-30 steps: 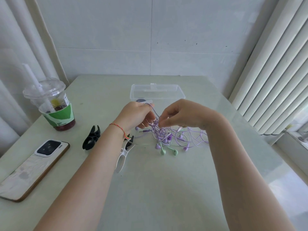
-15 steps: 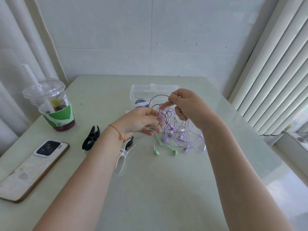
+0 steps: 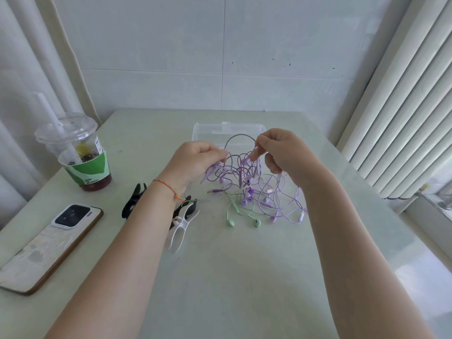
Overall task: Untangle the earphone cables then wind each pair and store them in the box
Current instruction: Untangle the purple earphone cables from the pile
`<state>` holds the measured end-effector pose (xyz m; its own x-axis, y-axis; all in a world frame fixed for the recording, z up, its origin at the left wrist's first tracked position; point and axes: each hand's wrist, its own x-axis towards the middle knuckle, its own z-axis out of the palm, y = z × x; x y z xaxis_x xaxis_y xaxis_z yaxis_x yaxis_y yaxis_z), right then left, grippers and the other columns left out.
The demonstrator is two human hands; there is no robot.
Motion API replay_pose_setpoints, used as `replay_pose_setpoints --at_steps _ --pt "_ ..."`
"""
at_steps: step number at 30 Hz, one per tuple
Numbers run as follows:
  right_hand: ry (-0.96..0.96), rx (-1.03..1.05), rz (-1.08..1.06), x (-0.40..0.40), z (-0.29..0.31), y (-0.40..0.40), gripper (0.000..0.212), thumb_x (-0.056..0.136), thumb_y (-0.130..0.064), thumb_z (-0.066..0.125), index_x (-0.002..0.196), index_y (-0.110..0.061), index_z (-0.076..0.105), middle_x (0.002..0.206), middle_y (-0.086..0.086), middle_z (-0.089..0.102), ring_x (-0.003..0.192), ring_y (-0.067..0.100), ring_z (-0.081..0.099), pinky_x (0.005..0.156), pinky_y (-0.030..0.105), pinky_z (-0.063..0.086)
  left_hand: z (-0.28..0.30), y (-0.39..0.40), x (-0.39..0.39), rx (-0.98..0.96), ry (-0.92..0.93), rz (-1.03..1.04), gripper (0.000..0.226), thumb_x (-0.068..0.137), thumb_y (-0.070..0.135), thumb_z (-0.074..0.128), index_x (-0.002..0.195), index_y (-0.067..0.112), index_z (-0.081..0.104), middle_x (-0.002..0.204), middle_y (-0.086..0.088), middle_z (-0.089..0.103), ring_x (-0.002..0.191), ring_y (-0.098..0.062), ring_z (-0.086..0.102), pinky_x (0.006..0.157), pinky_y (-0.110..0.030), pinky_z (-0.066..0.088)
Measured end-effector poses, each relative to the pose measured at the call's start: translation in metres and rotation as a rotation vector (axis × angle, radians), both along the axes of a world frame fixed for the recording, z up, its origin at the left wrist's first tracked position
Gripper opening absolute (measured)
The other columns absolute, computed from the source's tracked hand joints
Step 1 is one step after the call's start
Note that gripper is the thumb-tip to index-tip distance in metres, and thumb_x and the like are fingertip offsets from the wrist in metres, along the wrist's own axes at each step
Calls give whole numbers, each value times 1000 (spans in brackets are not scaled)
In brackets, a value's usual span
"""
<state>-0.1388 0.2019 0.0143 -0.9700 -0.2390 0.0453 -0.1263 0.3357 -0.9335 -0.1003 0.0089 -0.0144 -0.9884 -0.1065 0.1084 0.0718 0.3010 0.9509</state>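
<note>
A person's left hand (image 3: 195, 159) and right hand (image 3: 285, 152) were raised side by side above a pale green table (image 3: 232, 277), each with fingers curled and pinching part of a tangle of earphone cables (image 3: 247, 182). A loop of purple cable (image 3: 241, 138) arched between the two hands, and the rest of the knot hung from their fingers down to the tabletop. Purple strands spread to the right beneath the right wrist, while two mint-green earbuds (image 3: 244, 221) lay on the table at the near edge of the tangle. A thin orange-red string bracelet (image 3: 168, 188) circled the left wrist. Just behind the hands stood the clear plastic box (image 3: 208, 129), partly screened by the lifted cables. Beside the left forearm lay a white clip (image 3: 179, 228) and a black clip (image 3: 133, 199). Farther left sat a domed plastic cup (image 3: 78, 152) with a straw and a green sleeve, and near it a smartphone (image 3: 49, 245) lay face down.
</note>
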Motion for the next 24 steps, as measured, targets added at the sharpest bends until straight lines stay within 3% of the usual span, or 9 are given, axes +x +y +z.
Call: replay_pose_setpoints --at_steps 3,6,9,11,15,16,18,20,24 --pt "-21 0 -1 -1 -1 0 21 99 -13 43 82 -9 53 69 8 66 33 14 34 42 22 23 12 1 8 108 28 -169 21 89 23 67 72 13 73 74 -3 69 68 -10 58 62 -14 44" --pt "-43 -3 27 0 0 2 22 99 -13 45 79 -9 55 60 7 58 33 12 32 40 19 22 12 6 9 -95 -24 -281 25 89 24 68 74 5 71 66 -1 68 63 -13 59 61 -15 44" --pt "-46 24 63 4 2 2 20 97 -16 51 81 -9 60 51 1 49 36 12 29 40 18 22 -2 9 -2 -370 -31 -99 18 82 29 76 73 15 68 72 2 65 65 -12 55 63 -22 43" --pt "-61 42 85 5 3 2 21 98 -17 52 80 -10 62 47 -3 44 38 11 28 40 18 22 -9 13 -5 -460 38 55 22 76 30 79 84 20 61 86 2 58 74 -11 53 65 -20 40" --pt "-78 110 152 8 6 1 25 98 -24 52 80 -11 63 42 -10 37 38 10 26 42 19 21 -12 16 -6 -360 270 40 59 73 25 80 124 27 50 120 7 46 116 -11 45 96 -24 37" --pt "-69 126 162 9 6 1 25 98 -25 53 80 -11 64 42 -10 36 38 10 26 42 19 21 -13 16 -7 -368 270 -4 61 75 25 80 129 30 50 123 8 48 119 -10 45 100 -25 36" --pt "-48 152 165 10 7 1 25 97 -25 55 80 -11 66 41 -11 36 38 10 26 42 20 22 -16 15 -7 -357 202 -53 33 82 25 75 113 29 64 108 10 62 102 -8 55 94 -26 42" --pt "-19 181 131 9 8 3 24 95 -25 57 80 -11 69 42 -10 38 39 11 27 43 21 24 -16 12 -9 -205 154 0 5 86 25 68 86 25 74 81 8 69 76 -12 60 81 -29 49" --pt "60 302 23 8 9 6 19 91 -26 60 84 -16 75 53 -3 45 42 11 33 43 20 30 -7 5 -10 226 178 128 19 92 12 59 78 17 71 69 -1 69 65 -10 65 65 -19 50"
